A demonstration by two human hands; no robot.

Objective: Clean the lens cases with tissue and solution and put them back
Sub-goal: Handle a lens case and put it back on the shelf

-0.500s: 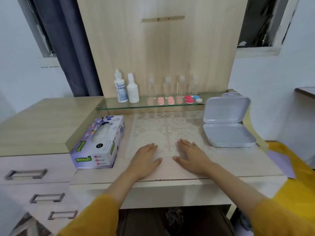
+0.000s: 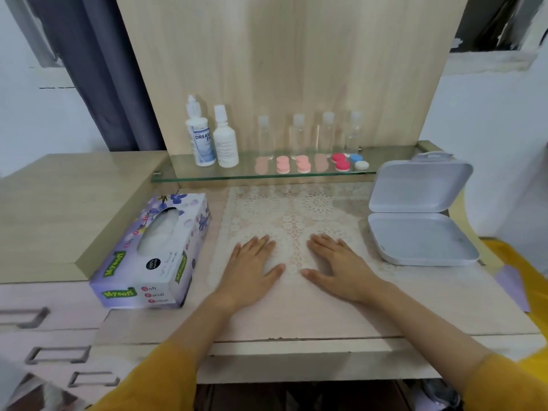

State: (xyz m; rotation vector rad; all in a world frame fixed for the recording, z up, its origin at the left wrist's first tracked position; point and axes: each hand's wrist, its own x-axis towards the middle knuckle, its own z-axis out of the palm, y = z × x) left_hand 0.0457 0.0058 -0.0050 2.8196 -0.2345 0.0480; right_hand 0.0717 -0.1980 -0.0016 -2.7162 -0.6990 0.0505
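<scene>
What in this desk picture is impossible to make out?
All in the head view.
Second white bottle: label print too blurred to read.
Four clear bottles: too faint to tell whether they hold liquid.
Lens cases: too small and blurred to tell clean from dirty.
Drawers: cut off by the lower left edge.

Desk top (image 2: 296, 318): lace mat (image 2: 296, 209) under left hand (image 2: 252, 271) and right hand (image 2: 338, 268), both flat. Tissue box (image 2: 154, 256) just beside left hand, white plastic box (image 2: 415, 221), lid up, near right hand. Glass shelf (image 2: 184, 170) beyond the fingertips: two solution bottles (image 2: 201, 137), four clear bottles (image 2: 298, 134), row of lens cases (image 2: 302, 165).
</scene>
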